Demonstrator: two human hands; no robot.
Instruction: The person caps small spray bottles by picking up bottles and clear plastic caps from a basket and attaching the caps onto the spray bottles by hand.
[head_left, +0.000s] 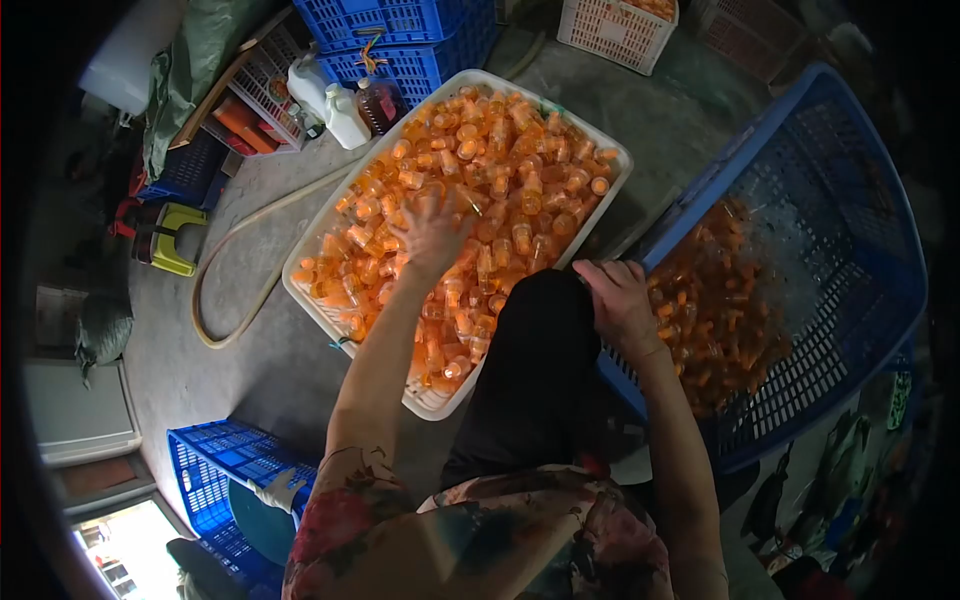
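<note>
My left hand (432, 232) lies with fingers spread on a heap of small clear orange bottles (520, 205), which fills a white plastic tub (618, 185). Some bottles lie under its fingers, and none is visibly gripped. At my right, a large blue crate (850, 150) with slotted walls stands tilted, more orange bottles (715, 310) piled along its near side. My right hand (618, 298) is closed at the crate's near rim, beside my dark-trousered knee (550, 310). Part of its grip is hidden.
Stacked blue crates (400, 70), a white jug (345, 118) and a dark bottle (382, 105) stand behind the tub. A hose (205, 305) curves over the floor at left. Another blue crate (205, 470) with a glove (280, 490) on it sits lower left. A white crate (615, 35) is at the back.
</note>
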